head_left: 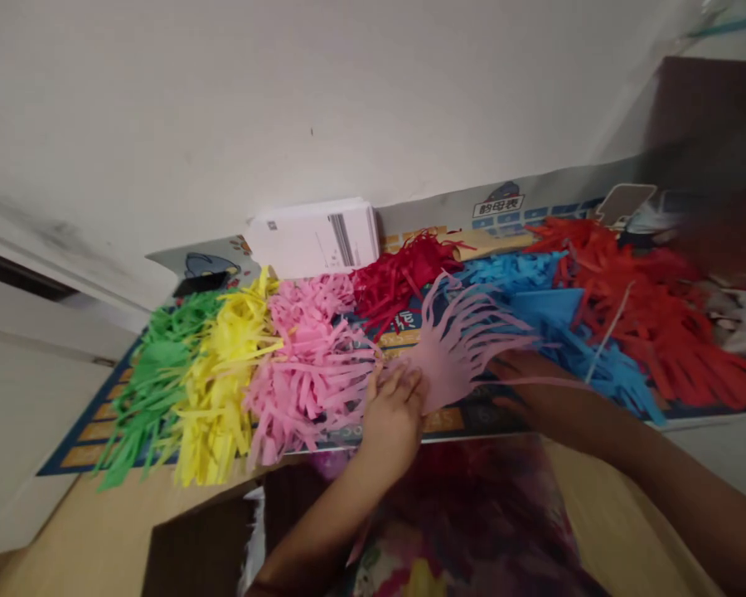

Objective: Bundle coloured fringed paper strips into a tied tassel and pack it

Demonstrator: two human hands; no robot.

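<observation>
A sheet of pink fringed tissue paper [451,356] is held up off the table, its cut strips fanning up and to the right. My left hand [394,410] grips its left end with fingers curled over the paper. My right hand [510,385] is at the lower right side of the sheet, its fingers mostly behind the paper and blurred, so its grip cannot be made out. Just left of my left hand lies a pile of pink fringed paper [311,365]. Dark red fringed paper [404,278] lies behind the held sheet.
Yellow [220,381] and green fringed paper [155,373] lie to the left, blue [609,365] and red fringed paper [646,307] to the right. A stack of white cards [314,240] leans on the wall. A printed mat [93,431] covers the table.
</observation>
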